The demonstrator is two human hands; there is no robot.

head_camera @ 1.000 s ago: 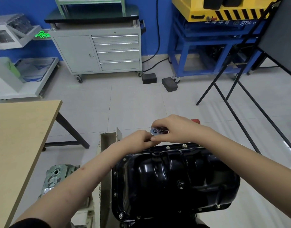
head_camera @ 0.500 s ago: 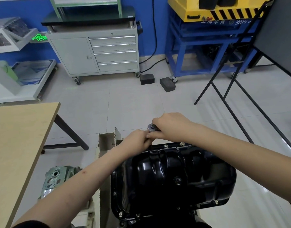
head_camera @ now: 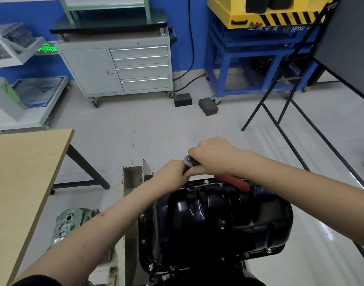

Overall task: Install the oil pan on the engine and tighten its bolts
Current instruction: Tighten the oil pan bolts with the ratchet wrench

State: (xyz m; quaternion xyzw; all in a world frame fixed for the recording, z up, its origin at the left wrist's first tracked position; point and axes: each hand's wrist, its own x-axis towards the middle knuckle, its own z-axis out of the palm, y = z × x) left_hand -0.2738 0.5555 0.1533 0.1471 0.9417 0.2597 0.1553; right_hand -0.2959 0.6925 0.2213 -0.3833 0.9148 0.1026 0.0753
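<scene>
— Two hands, both at the far rim of the oil pan [head_camera: 216, 219]. How does the pan look to us?

— Glossy black, stamped with ribs and a deep sump, sitting upside-up on the engine in front of us. We see bolts [head_camera: 268, 250] along its near flange and one more at the far edge [head_camera: 206, 181], and a drain plug [head_camera: 221, 222] in the middle of the sump.

— And our hands?

— Our right hand [head_camera: 215, 156] is curled around the ratchet [head_camera: 190, 161] just behind its round silver head; the red handle [head_camera: 233, 182] runs out under our wrist, across the pan's far right corner. Our left hand [head_camera: 172, 172] has its fingers curled under the head; whether they pinch the socket we cannot tell, since the hand hides it.

— Room to move?

— Open tiled floor [head_camera: 156, 131] lies beyond the pan. To the left stands a cream stand bracket [head_camera: 133, 176] just beside the pan, then the wooden table [head_camera: 22, 172] edge, well apart. To the right, black easel legs [head_camera: 280, 112] slant across the floor.

— Any containers?

— A grey drawer cabinet [head_camera: 119, 67] on casters by the blue wall, drawers and door closed, so its contents are hidden. A yellow box [head_camera: 259, 15] on the blue frame holds dark items we cannot identify
</scene>
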